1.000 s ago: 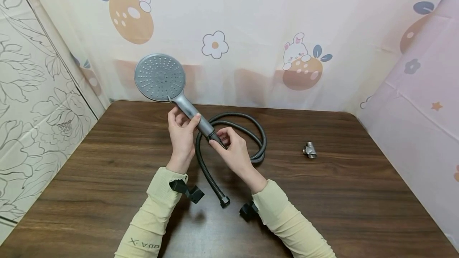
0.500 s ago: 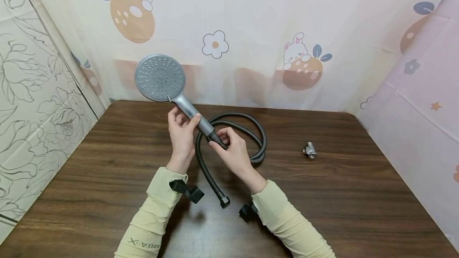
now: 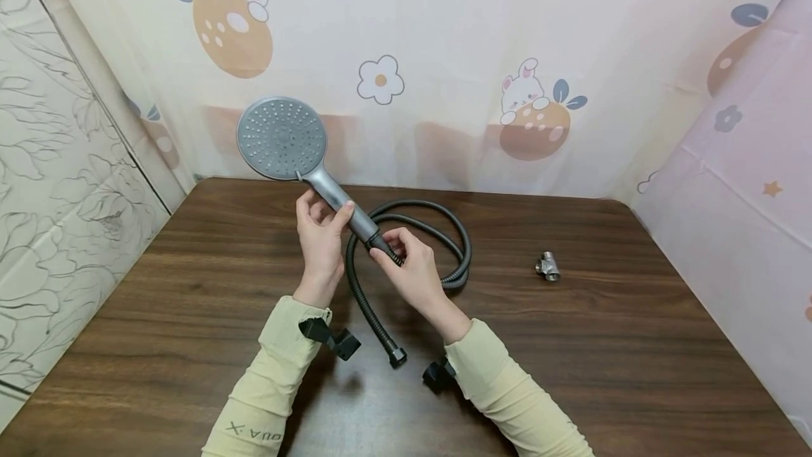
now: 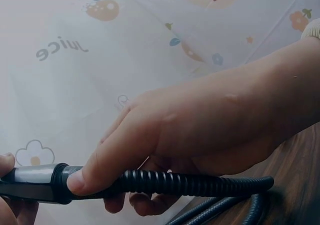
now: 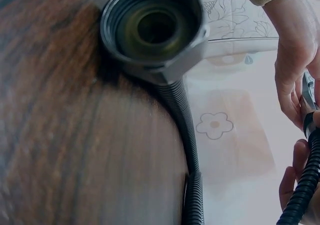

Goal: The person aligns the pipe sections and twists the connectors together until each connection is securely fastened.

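A grey shower head (image 3: 282,138) with a round nozzle face is tilted up to the left in the head view. My left hand (image 3: 322,242) holds its handle between thumb and fingers. At the handle's lower end, my right hand (image 3: 412,266) pinches the connector of a dark ribbed shower hose (image 3: 462,235). In the left wrist view the right thumb presses on that connector (image 4: 75,182), right up against the handle. The hose loops on the table behind the hands. Its free end, a hex nut (image 3: 397,357), lies between the forearms, and its open threaded mouth (image 5: 155,27) shows in the right wrist view.
A small metal tee fitting (image 3: 548,266) lies on the brown wooden table (image 3: 634,344) to the right. Printed curtains (image 3: 444,34) hang behind the table and at its sides. Black camera mounts (image 3: 342,344) are strapped to both wrists.
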Available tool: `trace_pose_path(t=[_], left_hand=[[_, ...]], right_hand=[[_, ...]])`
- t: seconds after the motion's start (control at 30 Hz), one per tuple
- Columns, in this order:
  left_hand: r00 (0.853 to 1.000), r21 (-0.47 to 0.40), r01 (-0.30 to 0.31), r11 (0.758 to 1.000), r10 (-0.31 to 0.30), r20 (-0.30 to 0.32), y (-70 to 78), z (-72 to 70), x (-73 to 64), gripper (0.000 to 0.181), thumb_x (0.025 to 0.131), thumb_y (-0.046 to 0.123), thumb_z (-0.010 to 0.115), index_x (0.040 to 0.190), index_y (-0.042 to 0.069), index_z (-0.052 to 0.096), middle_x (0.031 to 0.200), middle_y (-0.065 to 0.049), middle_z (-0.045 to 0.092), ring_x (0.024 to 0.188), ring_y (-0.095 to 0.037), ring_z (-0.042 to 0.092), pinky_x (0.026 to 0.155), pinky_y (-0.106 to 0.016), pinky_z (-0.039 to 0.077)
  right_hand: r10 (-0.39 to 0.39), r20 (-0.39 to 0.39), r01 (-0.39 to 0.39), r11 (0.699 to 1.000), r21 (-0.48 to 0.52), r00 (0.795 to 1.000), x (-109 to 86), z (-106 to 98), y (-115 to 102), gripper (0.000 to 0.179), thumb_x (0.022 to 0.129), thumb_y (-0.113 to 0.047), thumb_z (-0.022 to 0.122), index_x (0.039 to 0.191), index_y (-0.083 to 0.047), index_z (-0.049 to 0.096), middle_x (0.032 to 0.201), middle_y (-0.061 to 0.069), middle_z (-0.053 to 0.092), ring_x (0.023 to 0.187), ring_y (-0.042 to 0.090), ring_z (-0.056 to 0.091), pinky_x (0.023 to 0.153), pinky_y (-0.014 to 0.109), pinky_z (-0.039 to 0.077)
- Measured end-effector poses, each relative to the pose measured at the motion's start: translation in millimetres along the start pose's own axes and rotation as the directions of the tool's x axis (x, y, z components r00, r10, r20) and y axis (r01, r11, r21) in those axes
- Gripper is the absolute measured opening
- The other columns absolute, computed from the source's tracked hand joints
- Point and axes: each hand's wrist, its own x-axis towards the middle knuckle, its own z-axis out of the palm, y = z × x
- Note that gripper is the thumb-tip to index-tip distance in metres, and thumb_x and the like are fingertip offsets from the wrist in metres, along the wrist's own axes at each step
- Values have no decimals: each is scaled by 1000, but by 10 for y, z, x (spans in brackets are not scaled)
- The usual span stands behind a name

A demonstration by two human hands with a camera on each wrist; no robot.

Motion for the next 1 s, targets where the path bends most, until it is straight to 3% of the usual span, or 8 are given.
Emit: trace_pose_path(t=[0.7, 1.0], left_hand=[[999, -2, -23, 1000, 23, 24, 31, 18, 2, 53, 80, -7, 62, 125, 9, 39, 102, -5, 53, 86, -19, 57, 67, -23, 46], [1000, 1, -13, 1000, 13, 14, 28, 7, 7, 53, 80, -7, 62, 125, 10, 39, 103, -5, 52, 87, -18, 57, 68, -24, 46]], right_hand=[[6, 26, -5, 1000, -14, 1000, 22, -5, -11, 18, 88, -25, 59, 97, -10, 62, 80, 0, 59, 68, 10, 50, 59, 22, 41], [1, 17, 0, 1000, -21, 1000, 14, 7, -14, 26, 84, -29, 65, 102, -11, 60, 80, -1, 60, 67, 9, 52, 58, 23, 43]])
